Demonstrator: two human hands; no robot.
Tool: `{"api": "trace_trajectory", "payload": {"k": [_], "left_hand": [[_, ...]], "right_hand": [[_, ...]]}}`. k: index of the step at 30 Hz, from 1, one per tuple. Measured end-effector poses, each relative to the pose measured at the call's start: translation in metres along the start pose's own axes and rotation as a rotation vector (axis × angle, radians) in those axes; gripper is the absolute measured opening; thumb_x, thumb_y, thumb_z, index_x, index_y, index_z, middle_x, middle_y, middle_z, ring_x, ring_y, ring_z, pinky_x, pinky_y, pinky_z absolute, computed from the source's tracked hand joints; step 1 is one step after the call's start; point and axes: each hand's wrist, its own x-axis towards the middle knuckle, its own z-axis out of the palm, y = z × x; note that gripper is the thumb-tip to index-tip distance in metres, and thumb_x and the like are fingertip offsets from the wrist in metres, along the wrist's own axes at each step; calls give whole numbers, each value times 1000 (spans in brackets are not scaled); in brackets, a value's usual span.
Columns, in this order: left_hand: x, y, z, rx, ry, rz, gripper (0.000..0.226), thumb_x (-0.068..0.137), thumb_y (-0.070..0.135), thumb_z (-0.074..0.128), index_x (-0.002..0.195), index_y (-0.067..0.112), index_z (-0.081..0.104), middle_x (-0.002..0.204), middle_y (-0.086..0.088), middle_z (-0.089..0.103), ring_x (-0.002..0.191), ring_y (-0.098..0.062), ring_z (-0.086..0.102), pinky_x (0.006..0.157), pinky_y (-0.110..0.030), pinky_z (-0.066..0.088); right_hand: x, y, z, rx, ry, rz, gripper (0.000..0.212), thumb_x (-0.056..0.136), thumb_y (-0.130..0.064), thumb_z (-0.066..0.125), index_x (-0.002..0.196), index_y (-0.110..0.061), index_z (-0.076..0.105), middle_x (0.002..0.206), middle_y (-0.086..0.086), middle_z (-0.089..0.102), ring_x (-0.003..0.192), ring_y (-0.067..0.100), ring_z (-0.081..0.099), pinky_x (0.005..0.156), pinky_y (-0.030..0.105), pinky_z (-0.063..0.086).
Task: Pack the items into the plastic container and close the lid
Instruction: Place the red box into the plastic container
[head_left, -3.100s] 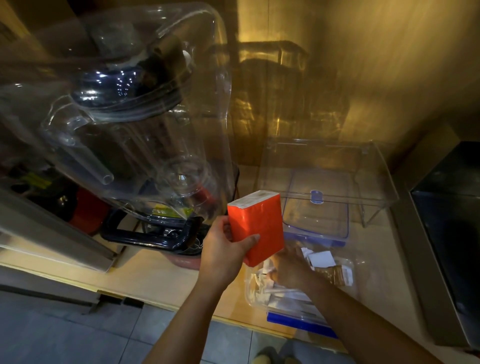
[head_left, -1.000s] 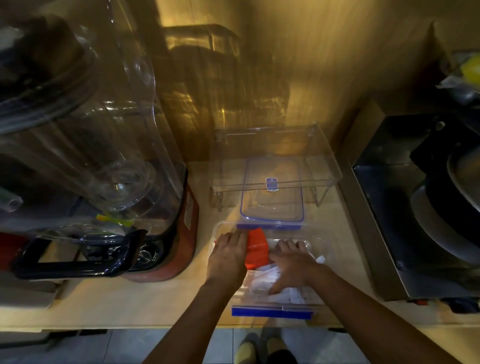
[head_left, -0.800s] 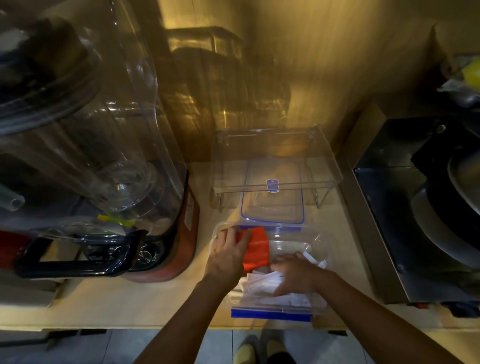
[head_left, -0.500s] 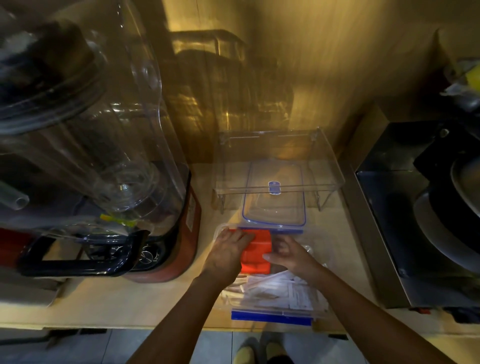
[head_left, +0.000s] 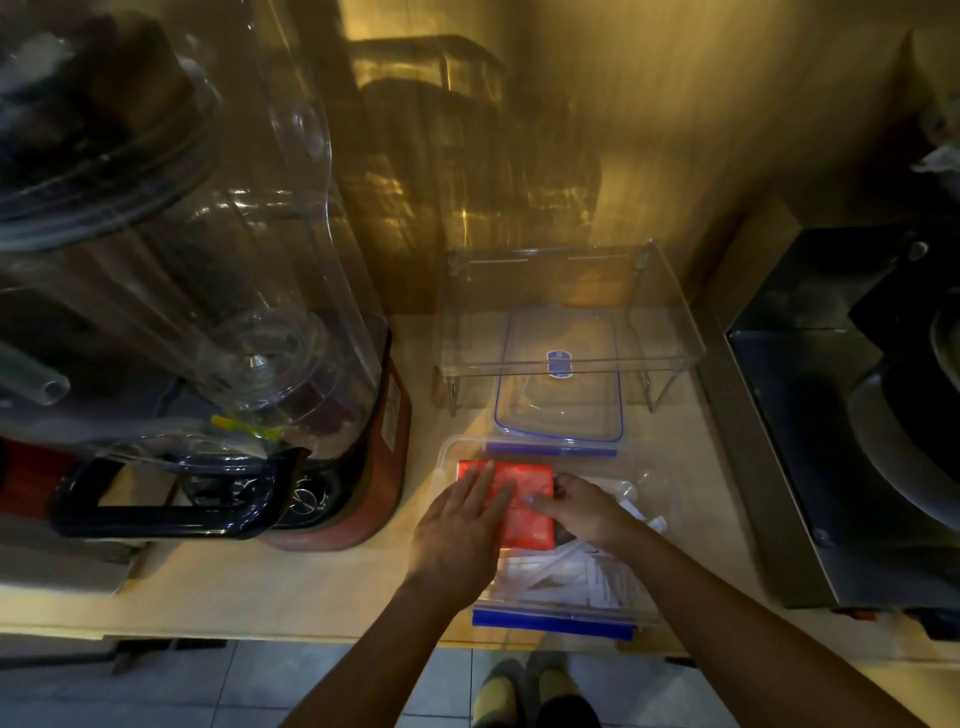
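Note:
A clear plastic container (head_left: 448, 453) with blue clips sits at the counter's front edge. An orange-red packet (head_left: 527, 491) lies flat in its left half, on top of white paper sachets (head_left: 587, 574). My left hand (head_left: 460, 525) rests palm-down on the packet's left part, fingers spread. From the right, my right hand (head_left: 582, 509) touches the packet's edge with its fingertips. The container's clear lid (head_left: 558, 402), edged in blue, lies flat just behind it, partly under an acrylic stand.
A big blender (head_left: 218, 322) with a clear sound cover and black handle fills the left. The clear acrylic stand (head_left: 670, 317) is against the back wall. A dark steel appliance (head_left: 841, 415) stands at the right. The counter edge runs just below the container.
The orange-red packet went from held upright above the counter down into the container and now lies flat. Both hands have shifted on top of it, pressing it among the sachets.

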Motion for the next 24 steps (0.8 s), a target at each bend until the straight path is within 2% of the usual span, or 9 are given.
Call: {"api": "trace_trajectory", "payload": {"k": [2, 4, 6, 10, 12, 15, 19, 22, 24], "left_hand": [[1, -2, 4, 47, -43, 34, 64, 96, 49, 28, 148, 29, -4, 161, -2, 0, 148, -19, -5, 113, -35, -8], [2, 0, 4, 74, -107, 34, 72, 93, 58, 25, 148, 27, -10, 161, -4, -8, 147, -21, -11, 114, -38, -14], [1, 0, 3, 78, -95, 17, 74, 92, 58, 29, 148, 27, -6, 161, -3, -5, 148, -21, -9, 114, -38, -15], [-3, -2, -2, 14, 14, -44, 60, 91, 44, 43, 146, 29, 23, 159, 0, 19, 148, -18, 6, 111, -41, -22], [-5, -2, -4, 17, -4, -36, 60, 88, 39, 50, 143, 32, 27, 157, 1, 25, 147, -18, 10, 110, -43, -23], [-5, -4, -4, 38, -35, 19, 63, 86, 41, 54, 142, 39, 25, 157, 4, 25, 147, -18, 12, 111, -48, -20], [-7, -5, -5, 32, -31, 50, 57, 86, 49, 48, 139, 42, 28, 155, 6, 29, 146, -17, 16, 110, -50, -19], [-6, -4, -6, 12, 3, 25, 54, 88, 58, 36, 139, 41, 30, 152, 8, 34, 144, -15, 22, 111, -48, -17], [-5, -3, -5, 11, 11, 8, 54, 89, 57, 40, 139, 41, 29, 152, 8, 34, 144, -15, 23, 112, -47, -16]], "right_hand": [[2, -3, 3, -415, 188, 12, 44, 88, -61, 41, 115, -29, 57, 113, 2, 70, 108, 22, 60, 107, 47, 26], [1, -8, 7, -564, 293, -25, 48, 90, -59, 35, 122, -27, 51, 116, 3, 68, 113, 25, 58, 106, 45, 23], [-3, -12, 6, -539, 303, -54, 45, 92, -54, 38, 124, -24, 48, 116, 4, 68, 112, 26, 59, 103, 43, 28], [-14, -14, -1, -326, 187, -78, 37, 93, -37, 49, 123, -16, 51, 114, 11, 68, 102, 28, 64, 93, 42, 50], [-17, -14, 0, -289, 111, -56, 32, 95, -33, 48, 119, -12, 54, 111, 13, 67, 97, 26, 65, 90, 41, 52], [-18, -16, 7, -306, 105, -54, 26, 95, -30, 46, 111, -12, 57, 105, 12, 68, 87, 22, 63, 81, 33, 51], [-19, -21, 6, -244, 3, -32, 7, 89, -19, 54, 91, -16, 60, 88, 7, 67, 85, 25, 66, 76, 32, 51], [-23, -20, -6, -206, -80, -51, 13, 85, -10, 59, 96, -8, 65, 97, 16, 70, 95, 32, 66, 86, 35, 53], [-27, -17, -15, -261, -77, -97, 17, 85, -8, 61, 101, -2, 65, 99, 17, 69, 92, 29, 64, 84, 19, 51]]}}
